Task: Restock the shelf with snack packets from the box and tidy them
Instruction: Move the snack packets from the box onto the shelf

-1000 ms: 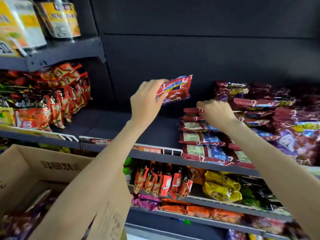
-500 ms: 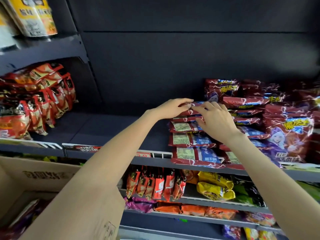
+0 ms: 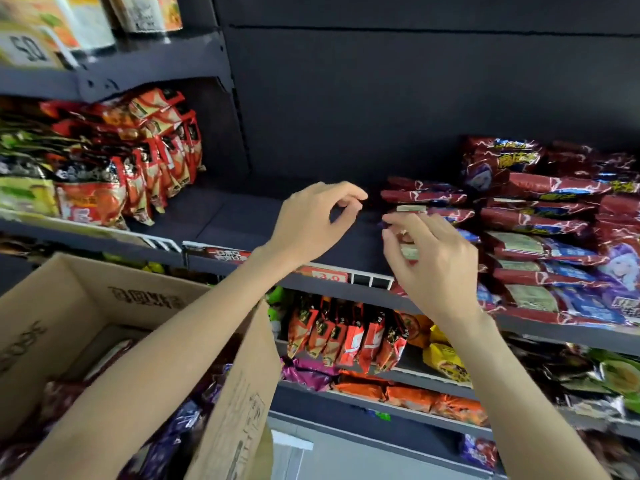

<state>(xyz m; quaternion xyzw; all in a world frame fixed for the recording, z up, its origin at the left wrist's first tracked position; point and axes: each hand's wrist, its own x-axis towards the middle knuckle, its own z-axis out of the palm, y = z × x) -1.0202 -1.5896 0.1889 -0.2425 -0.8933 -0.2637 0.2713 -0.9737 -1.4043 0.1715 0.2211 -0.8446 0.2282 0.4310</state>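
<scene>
Two hands are hovering over the dark shelf [image 3: 249, 220]: we are holding our left hand [image 3: 311, 220] loosely curled and grasping nothing, and our right hand [image 3: 433, 261] with relaxed fingers, also released, just in front of the stack of red snack packets [image 3: 540, 223]. More packets are waiting in the cardboard box [image 3: 69, 306] at lower left, under our left forearm. We are judging that the slick wrappers are piled unevenly, so a careless nudge could be sending the front ones sliding over the shelf lip. Reaching back blindly could also be tipping the box flap. We are reading "3.0" on a red price tag [image 3: 323, 276]; the yellow characters on the packets are too blurred to read.
</scene>
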